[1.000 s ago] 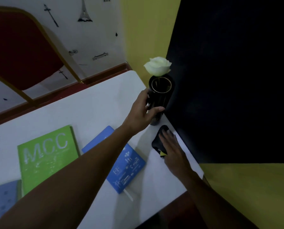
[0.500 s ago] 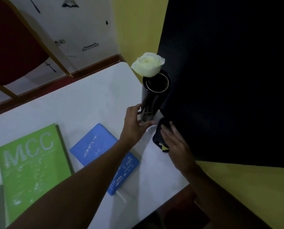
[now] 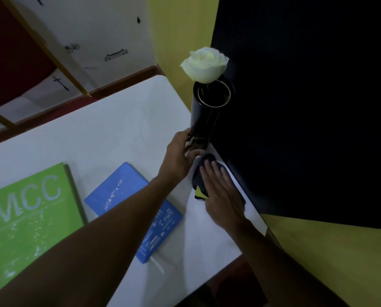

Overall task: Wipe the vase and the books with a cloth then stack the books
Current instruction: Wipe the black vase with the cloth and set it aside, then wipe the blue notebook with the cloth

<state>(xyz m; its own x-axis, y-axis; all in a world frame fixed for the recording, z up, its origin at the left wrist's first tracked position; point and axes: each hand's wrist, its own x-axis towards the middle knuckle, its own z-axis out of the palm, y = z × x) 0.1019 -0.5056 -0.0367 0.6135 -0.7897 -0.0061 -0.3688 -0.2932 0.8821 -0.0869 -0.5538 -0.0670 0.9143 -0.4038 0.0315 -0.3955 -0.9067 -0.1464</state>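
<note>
White table (image 3: pixel 123 129): landmark surface; all items below are placed relative to it.

Green book (image 3: pixel 27 220), lettered "MCC": flat on the table's near left part, cover up.

Blue book (image 3: pixel 127 196): flat on the table just right of the green book, lying at an angle, partly crossed by the left forearm; a pale strip shows at its near corner.

Right hand (image 3: pixel 222 193): fingers spread, palm down, pressing flat on a dark cloth (image 3: pixel 198 180) near the table's right edge; a yellow patch of the cloth shows beside the palm.

Left hand (image 3: pixel 178 156): closed around the base of the black vase (image 3: pixel 205 120), thumb and fingers on opposite sides.

Black vase: a tall cylinder with a gold rim, upright at the table's far right corner, just beyond the cloth.

White rose (image 3: pixel 205 64): its head rests above the vase mouth.

Red chair (image 3: pixel 14 52): beyond the table's far left side, on the pale floor.
</note>
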